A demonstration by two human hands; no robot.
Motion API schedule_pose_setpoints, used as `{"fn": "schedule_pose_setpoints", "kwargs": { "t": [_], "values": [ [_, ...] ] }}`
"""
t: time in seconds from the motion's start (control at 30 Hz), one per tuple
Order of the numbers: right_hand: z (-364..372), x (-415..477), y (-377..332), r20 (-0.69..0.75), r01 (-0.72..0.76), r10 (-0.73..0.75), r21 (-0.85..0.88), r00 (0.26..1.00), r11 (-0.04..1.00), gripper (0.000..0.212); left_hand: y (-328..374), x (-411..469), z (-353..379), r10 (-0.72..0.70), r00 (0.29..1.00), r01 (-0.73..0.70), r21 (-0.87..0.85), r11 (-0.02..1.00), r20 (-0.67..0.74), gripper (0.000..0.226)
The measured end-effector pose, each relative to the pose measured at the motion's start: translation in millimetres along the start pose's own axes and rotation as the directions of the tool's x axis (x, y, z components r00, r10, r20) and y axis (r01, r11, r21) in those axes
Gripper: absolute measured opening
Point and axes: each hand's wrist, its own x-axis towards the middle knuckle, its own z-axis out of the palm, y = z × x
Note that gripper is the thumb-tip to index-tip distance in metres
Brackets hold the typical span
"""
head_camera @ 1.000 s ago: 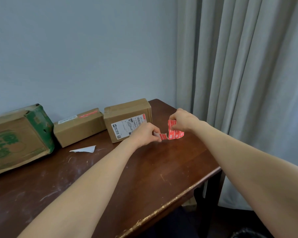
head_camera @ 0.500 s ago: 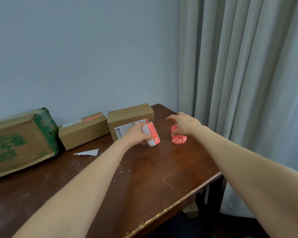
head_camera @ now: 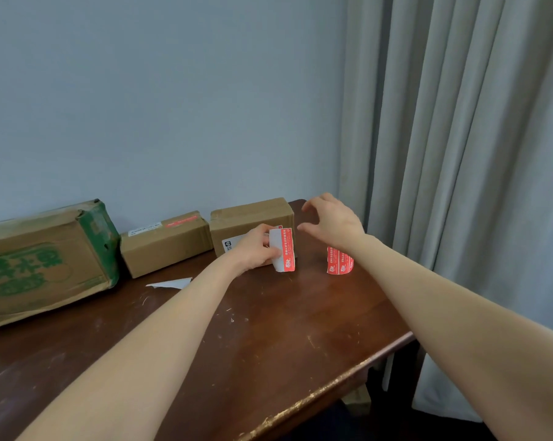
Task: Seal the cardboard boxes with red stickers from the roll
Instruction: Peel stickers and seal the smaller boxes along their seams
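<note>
On my table [head_camera: 268,338] three cardboard boxes sit along the wall. The big green-printed box [head_camera: 42,262] at the far left shows no red sticker that I can see. The middle box [head_camera: 167,241] already carries a red strip on its top, so I judge that one sealed. The right-hand box [head_camera: 252,222], the one with a white label on its front, looks unsealed to me, and I take it as next.

My right hand [head_camera: 332,222] hovers above the table with fingers spread and empty, just above the roll [head_camera: 340,261], which stands on end on the wood.

My left hand [head_camera: 256,249] pinches a piece of white backing with one red sticker [head_camera: 286,249] on it, held just in front of the right-hand box.
</note>
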Motion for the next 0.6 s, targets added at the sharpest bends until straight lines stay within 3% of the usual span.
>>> {"fn": "schedule_pose_setpoints", "kwargs": {
  "t": [0.1, 0.23, 0.33, 0.47, 0.6],
  "values": [
    [5.3, 3.8, -17.5, 0.104, -0.03, 0.013, 0.163, 0.994, 0.986, 0.039, 0.7, -3.3, -7.0, 0.017, 1.0, -0.018, 0.095, 0.995, 0.014, 0.052],
    [20.8, 4.9, -29.2, 0.217, -0.18, 0.101, 0.39, 0.971, 0.903, 0.031, 1.2, -10.0, -15.8, 0.037, 0.999, -0.037, 0.142, 0.989, 0.005, 0.051],
    [30.4, 1.9, -32.8, 0.3, -0.329, 0.177, 0.595, 0.937, 0.733, 0.006, -1.3, -15.4, -22.2, 0.039, 0.999, -0.039, 0.15, 0.988, -0.002, 0.053],
    [40.8, -3.2, -40.0, 0.412, -0.456, 0.207, 0.721, 0.887, 0.522, 0.011, -12.0, -18.7, -26.8, 0.033, 0.999, -0.029, 0.121, 0.992, -0.037, 0.054],
    [47.6, -4.0, -43.0, 0.449, -0.529, 0.29, 0.782, 0.845, 0.33, 0.014, -27.2, -18.1, -29.0, -0.049, 0.981, 0.029, -0.103, 0.994, -0.19, 0.049]
  ]
}}
